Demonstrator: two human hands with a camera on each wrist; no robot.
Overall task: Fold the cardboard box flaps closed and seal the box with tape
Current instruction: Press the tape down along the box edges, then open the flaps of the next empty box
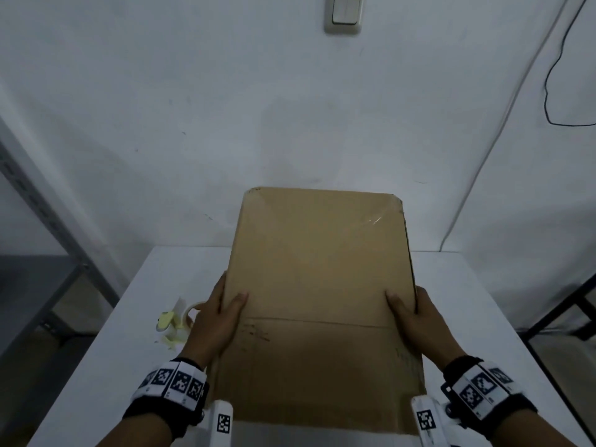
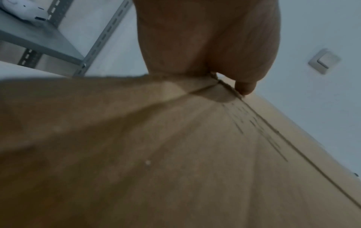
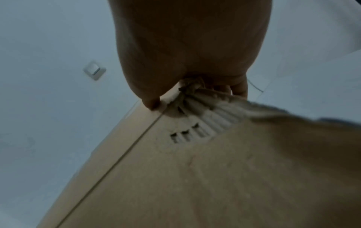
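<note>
A flattened brown cardboard box (image 1: 317, 285) stands tilted on the white table (image 1: 96, 382), its far end raised toward the wall. My left hand (image 1: 219, 314) grips its left edge, thumb on the near face and fingers behind. My right hand (image 1: 416, 314) grips the right edge the same way. In the left wrist view the left hand (image 2: 210, 50) pinches the cardboard (image 2: 175, 154) at a crease. In the right wrist view the right hand (image 3: 187, 54) pinches the box edge (image 3: 195, 169) where torn fluting shows. A tape roll (image 1: 190, 312) lies left of my left hand.
Yellowish scraps (image 1: 167, 321) lie by the tape roll. A grey metal shelf (image 1: 42, 221) stands at the left, and a dark frame (image 1: 564, 317) at the right. On the white wall behind are a light switch (image 1: 343, 11) and hanging cables (image 1: 548, 91).
</note>
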